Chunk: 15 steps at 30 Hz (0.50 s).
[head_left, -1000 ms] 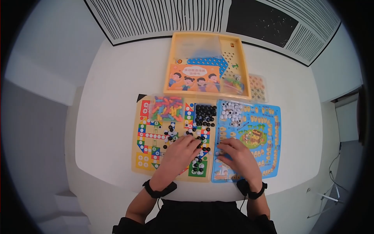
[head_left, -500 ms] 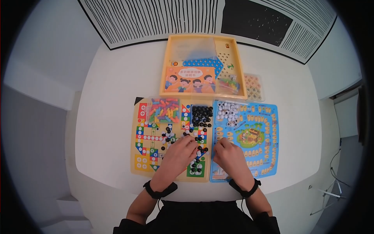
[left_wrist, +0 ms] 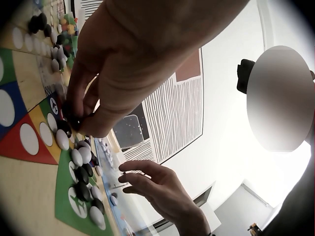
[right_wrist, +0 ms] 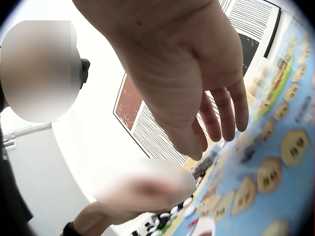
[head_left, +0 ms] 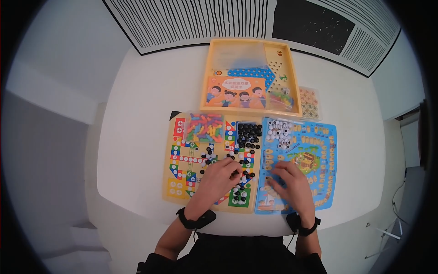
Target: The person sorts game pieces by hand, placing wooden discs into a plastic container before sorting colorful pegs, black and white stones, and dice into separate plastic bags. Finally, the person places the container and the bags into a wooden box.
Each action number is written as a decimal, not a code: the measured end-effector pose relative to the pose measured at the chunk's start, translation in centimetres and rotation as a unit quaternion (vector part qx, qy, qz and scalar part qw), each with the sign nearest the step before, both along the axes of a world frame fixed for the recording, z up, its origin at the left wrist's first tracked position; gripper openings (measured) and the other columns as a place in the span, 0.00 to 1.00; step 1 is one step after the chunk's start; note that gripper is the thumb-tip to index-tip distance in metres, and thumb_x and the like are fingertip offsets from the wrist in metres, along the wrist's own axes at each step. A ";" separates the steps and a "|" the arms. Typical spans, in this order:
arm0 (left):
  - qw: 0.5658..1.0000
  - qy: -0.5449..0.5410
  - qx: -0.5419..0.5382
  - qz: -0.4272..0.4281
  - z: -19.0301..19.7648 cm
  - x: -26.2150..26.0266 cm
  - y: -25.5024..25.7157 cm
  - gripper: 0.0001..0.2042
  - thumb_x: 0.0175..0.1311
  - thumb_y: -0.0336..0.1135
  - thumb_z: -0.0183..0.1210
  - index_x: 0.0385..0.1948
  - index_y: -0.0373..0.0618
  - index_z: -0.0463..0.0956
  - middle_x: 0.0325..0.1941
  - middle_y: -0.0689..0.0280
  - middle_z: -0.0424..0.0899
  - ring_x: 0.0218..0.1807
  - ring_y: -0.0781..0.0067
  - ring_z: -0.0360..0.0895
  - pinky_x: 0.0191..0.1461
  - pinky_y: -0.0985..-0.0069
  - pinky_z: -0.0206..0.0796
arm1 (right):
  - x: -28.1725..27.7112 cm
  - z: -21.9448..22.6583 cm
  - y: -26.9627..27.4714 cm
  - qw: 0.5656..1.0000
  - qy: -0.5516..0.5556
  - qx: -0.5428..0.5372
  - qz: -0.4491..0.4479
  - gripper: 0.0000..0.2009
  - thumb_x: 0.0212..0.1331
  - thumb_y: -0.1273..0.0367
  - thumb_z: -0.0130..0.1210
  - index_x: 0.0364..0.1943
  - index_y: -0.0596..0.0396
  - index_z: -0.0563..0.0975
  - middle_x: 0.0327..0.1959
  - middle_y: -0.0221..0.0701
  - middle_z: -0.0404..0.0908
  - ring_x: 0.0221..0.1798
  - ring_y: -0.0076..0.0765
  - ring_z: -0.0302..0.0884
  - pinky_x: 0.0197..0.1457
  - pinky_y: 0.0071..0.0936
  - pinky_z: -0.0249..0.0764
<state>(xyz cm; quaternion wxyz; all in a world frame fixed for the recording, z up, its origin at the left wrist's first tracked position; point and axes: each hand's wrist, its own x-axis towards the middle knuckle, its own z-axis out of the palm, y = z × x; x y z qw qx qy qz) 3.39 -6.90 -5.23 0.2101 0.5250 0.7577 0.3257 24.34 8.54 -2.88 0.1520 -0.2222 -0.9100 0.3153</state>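
My left hand [head_left: 218, 179] is over the cream printed board [head_left: 248, 209], thumb and fingers pinching a black piece [left_wrist: 75, 122] low above it in the left wrist view. Loose black and white pieces [left_wrist: 83, 172] lie around those fingertips and on the board's green corner. Over the left part of the blue board [head_left: 332, 171] hovers my right hand [head_left: 293, 185], its fingers spread and slightly bent. No object shows between its fingers [right_wrist: 224, 115] in the right wrist view.
Behind my hands are a tray of coloured pegs [head_left: 204, 128], black pieces [head_left: 249, 133] and white pieces [head_left: 279, 131] in clear trays. Farther back, a yellow-framed box [head_left: 298, 80] holds an orange booklet [head_left: 236, 91]. A packet of round tokens [head_left: 310, 102] lies beside it.
My right hand's fingers, gathered together half a second ago near the boards' seam, have spread and shifted right. My left hand has stayed over the same area. The head view has shifted slightly.
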 end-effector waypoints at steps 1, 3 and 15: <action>1.000 0.001 -0.003 -0.001 0.1 0.0 -0.1 0.08 0.55 0.23 0.70 0.34 0.43 0.81 0.34 0.66 0.83 0.33 0.69 0.87 0.38 0.74 0.79 | 0.4 -0.4 -0.8 1.000 0.001 -0.003 -0.001 0.15 0.53 0.72 0.72 0.45 0.54 0.83 0.48 0.33 0.81 0.48 0.45 0.82 0.49 0.40 0.80; 0.999 -0.031 0.004 0.022 0.2 0.2 0.0 0.06 0.58 0.23 0.69 0.34 0.42 0.82 0.36 0.65 0.85 0.34 0.70 0.87 0.39 0.74 0.80 | 0.9 -0.8 -2.4 1.000 -0.024 0.015 0.002 0.18 0.51 0.71 0.73 0.47 0.54 0.83 0.49 0.32 0.80 0.50 0.44 0.79 0.51 0.39 0.80; 0.992 0.086 0.079 0.042 4.1 -4.8 7.5 0.14 0.62 0.34 0.71 0.47 0.42 0.84 0.44 0.61 0.87 0.56 0.60 0.84 0.60 0.62 0.75 | 0.8 -2.1 -4.6 0.999 -0.010 0.045 0.022 0.11 0.50 0.77 0.68 0.39 0.56 0.83 0.42 0.32 0.80 0.43 0.40 0.83 0.44 0.34 0.84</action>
